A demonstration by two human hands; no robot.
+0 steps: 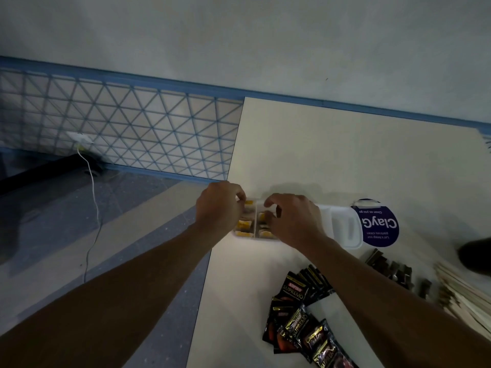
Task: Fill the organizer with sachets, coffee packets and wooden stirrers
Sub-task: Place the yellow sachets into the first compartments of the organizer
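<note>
The white organizer [342,229] lies long-side toward the viewer, near the left edge of the pale table [345,155]. Its left end stops just short of that edge, beyond which the grey floor [132,221] drops away. Its two leftmost compartments hold yellow-and-white sachets [243,225], standing packed in rows. The left hand [218,208] reaches in from over the table edge, fingers curled down at the far left corner with the tips against a sachet top (the thumb is hidden, so whether it pinches anything I cannot tell). The right hand [289,221] hovers over the second compartment, fingers bent claw-like with the tips among the sachets there; an actual grip cannot be made out. The organizer's right end overlaps a round purple sticker [380,227]. Nearer the viewer, black Kopiko coffee packets [297,314] fan out under the right forearm, small brown packets [393,269] lie to their right, and wooden stirrers [465,296] are stacked at the right border. Behind the organizer the tabletop runs open to the wall — the widest free stretch in view.
</note>
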